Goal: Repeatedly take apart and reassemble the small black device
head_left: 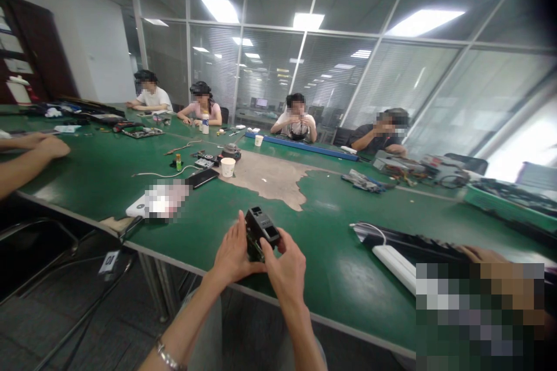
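Both my hands hold a small black boxy device (263, 225) near the front edge of the green table (339, 284). Its top shows a few rectangular windows or recesses; I cannot make out its exact kind. My left hand (232, 255) presses on its left side, fingers pointing up and thumb stretched under the near end. On the other side, my right hand (285, 261) wraps round the near right corner, thumb against the face. Part of the lower side, which looks like exposed circuitry, is hidden by my fingers.
Left of my hands lie a black phone (203, 178) and a paper cup (227, 167). A white power strip (394, 266) lies to the right, near another person's hand (487, 258). A green crate (513, 203) stands far right. Several people sit across the table; another person's arms (37, 151) rest at left.
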### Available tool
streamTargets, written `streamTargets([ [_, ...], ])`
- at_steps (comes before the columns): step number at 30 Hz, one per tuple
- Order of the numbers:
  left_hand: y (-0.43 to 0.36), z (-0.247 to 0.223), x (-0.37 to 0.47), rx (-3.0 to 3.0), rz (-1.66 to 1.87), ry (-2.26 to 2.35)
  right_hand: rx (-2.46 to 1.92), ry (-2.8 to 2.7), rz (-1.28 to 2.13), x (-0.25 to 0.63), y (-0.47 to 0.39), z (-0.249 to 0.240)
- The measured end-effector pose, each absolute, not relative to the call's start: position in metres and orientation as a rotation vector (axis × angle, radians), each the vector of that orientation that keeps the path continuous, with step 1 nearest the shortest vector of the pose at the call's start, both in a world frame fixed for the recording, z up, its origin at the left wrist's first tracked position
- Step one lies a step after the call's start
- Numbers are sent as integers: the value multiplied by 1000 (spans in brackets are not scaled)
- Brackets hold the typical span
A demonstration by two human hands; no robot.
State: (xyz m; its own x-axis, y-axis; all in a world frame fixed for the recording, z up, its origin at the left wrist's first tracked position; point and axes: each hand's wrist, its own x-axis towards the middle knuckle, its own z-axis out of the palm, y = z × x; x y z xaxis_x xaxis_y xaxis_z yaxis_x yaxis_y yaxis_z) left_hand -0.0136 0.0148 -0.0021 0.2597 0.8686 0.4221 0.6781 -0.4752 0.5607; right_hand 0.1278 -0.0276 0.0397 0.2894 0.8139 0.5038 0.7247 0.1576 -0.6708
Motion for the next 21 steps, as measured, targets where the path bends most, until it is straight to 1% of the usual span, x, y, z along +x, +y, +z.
streamTargets([
  [3, 15, -2, -14, 2264, 1013, 1430, -1557, -1372, 139, 138, -22, 48],
  [5, 13, -1, -14, 2257, 1021, 1435, -1581, -1339, 143, 148, -18, 45],
  [13, 11, 3, -14, 2263, 1015, 1463, -1723, -1349, 92, 172, -2, 0],
  [21, 11, 2, -15, 2231, 1070, 1434, -1693, -1414, -26, 173, 2, -16],
])
